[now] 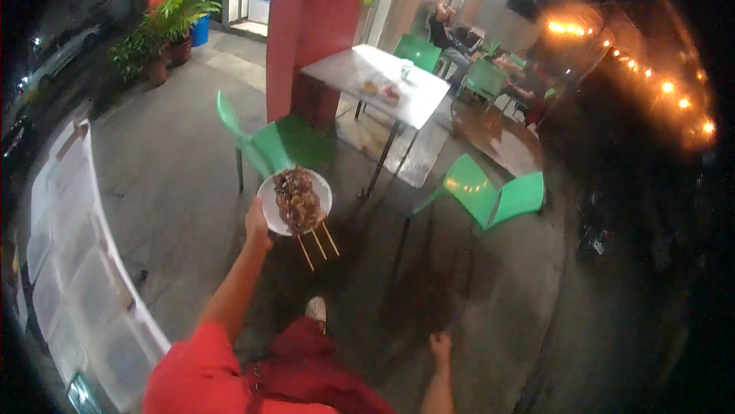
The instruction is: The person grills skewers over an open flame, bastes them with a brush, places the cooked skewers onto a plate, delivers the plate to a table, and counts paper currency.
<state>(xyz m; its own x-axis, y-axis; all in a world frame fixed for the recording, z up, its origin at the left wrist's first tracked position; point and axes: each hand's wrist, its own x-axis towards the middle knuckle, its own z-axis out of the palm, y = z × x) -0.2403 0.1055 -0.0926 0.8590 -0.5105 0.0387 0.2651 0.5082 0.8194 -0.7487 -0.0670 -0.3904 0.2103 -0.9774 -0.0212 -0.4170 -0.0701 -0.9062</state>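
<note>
My left hand (259,223) grips the left rim of a round white plate (266,201), held out in front of me above the floor. Browned skewered meat (298,200) covers the middle of the plate. Three bamboo skewers (318,244) stick out over its near edge. My right hand (441,343) hangs low at my side, small and blurred; nothing shows in it, and its fingers are not clear. Just beyond the plate stands a green chair (270,141), partly hidden by it.
A white-topped table (344,66) with food and a cup (406,68) stands ahead, beside a red pillar (318,29). Another green chair (474,187) is to the right. Panelled white sheeting (80,241) lines my left. Potted plants (166,35) and a seated person (445,32) are farther off.
</note>
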